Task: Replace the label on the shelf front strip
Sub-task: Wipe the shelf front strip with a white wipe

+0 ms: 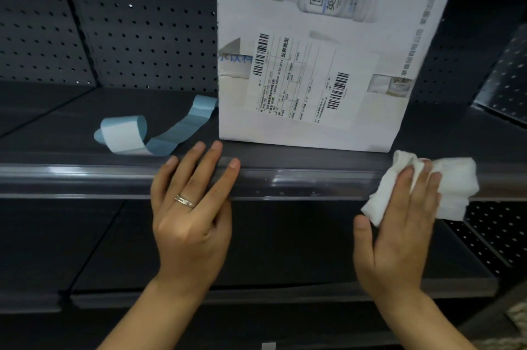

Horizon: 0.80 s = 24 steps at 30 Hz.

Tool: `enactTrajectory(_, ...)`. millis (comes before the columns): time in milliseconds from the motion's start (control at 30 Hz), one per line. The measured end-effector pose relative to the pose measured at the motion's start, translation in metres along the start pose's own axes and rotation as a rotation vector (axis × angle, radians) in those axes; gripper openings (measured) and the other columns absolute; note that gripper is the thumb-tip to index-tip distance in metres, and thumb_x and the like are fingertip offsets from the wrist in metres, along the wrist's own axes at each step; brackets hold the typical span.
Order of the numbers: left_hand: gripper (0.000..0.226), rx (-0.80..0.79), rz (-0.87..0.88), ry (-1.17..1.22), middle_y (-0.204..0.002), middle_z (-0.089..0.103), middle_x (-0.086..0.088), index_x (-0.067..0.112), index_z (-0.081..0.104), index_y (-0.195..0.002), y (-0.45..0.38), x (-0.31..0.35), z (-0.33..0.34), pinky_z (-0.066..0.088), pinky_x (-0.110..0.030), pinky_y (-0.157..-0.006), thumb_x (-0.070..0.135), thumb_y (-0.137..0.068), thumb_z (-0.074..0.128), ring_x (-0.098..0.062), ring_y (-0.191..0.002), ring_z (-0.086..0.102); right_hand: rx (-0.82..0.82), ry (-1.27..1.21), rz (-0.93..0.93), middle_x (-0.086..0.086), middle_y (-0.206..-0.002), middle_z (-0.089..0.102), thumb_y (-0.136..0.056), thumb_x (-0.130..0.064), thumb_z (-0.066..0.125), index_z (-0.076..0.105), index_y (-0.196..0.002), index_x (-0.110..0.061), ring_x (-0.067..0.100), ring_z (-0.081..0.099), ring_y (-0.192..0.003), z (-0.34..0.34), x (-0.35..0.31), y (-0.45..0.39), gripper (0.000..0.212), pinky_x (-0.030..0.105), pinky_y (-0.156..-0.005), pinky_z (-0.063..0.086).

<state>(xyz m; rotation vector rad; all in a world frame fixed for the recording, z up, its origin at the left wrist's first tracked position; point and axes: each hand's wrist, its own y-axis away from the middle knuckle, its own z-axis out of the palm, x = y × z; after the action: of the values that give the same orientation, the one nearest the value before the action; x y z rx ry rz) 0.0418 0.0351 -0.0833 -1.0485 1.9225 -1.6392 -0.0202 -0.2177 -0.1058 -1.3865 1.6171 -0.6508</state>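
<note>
A clear plastic front strip (299,181) runs along the edge of the dark shelf (71,133). My left hand (194,207), wearing a ring, lies flat against the strip with its fingers spread over the shelf edge. My right hand (399,224) presses a crumpled white cloth (453,187) onto the strip further right. A curled strip of blue and white labels (142,133) lies on the shelf, left of a white carton (313,64). No label shows inside the strip.
The white carton with barcode stickers stands upright at the shelf front, just behind the strip. Perforated dark panels (142,30) form the back wall. A lower shelf (285,250) sits beneath my hands.
</note>
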Motion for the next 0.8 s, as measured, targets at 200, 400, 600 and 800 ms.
enactTrajectory(200, 0.035, -0.014, -0.019, 0.035, -0.138, 0.064, -0.012, 0.009, 0.075, -0.121, -0.001, -0.001, 0.0, 0.037, -0.049, -0.118, -0.009, -0.092, 0.066, -0.032, -0.134, 0.059, -0.022, -0.02, -0.069, 0.011, -0.171, -0.003, -0.104, -0.046, 0.031, 0.007, -0.161, -0.003, 0.03, -0.005, -0.161, 0.015, -0.04, 0.009, 0.076, 0.045, -0.13, 0.002)
enactTrajectory(400, 0.037, -0.058, -0.023, 0.059, -0.14, 0.066, -0.006, 0.013, 0.074, -0.126, -0.003, -0.007, -0.007, 0.035, -0.044, -0.121, -0.001, -0.092, 0.073, -0.024, -0.137, 0.057, -0.036, -0.022, -0.137, 0.011, -0.171, -0.002, -0.106, -0.049, 0.028, 0.006, -0.161, -0.004, 0.03, -0.003, -0.161, 0.033, -0.085, 0.016, 0.075, 0.046, -0.13, 0.002)
enactTrajectory(600, 0.038, -0.041, -0.047, 0.085, -0.137, 0.069, -0.001, 0.011, 0.072, -0.128, -0.002, -0.01, -0.006, 0.038, -0.04, -0.119, 0.0, -0.092, 0.074, -0.016, -0.137, 0.058, -0.048, -0.065, -0.181, 0.012, -0.17, 0.005, -0.107, -0.04, 0.032, 0.009, -0.161, -0.005, 0.029, -0.001, -0.161, 0.043, -0.119, 0.021, 0.069, 0.044, -0.13, 0.001)
enactTrajectory(800, 0.03, -0.021, -0.026, 0.132, -0.142, 0.059, 0.002, 0.011, 0.058, -0.137, -0.005, -0.009, -0.008, 0.035, -0.035, -0.12, 0.014, -0.108, 0.051, -0.015, -0.138, 0.057, -0.117, 0.011, -0.354, 0.005, -0.174, -0.009, -0.094, -0.023, 0.068, -0.001, -0.163, -0.012, 0.025, -0.002, -0.161, 0.059, -0.154, 0.027, 0.098, 0.041, -0.131, -0.001)
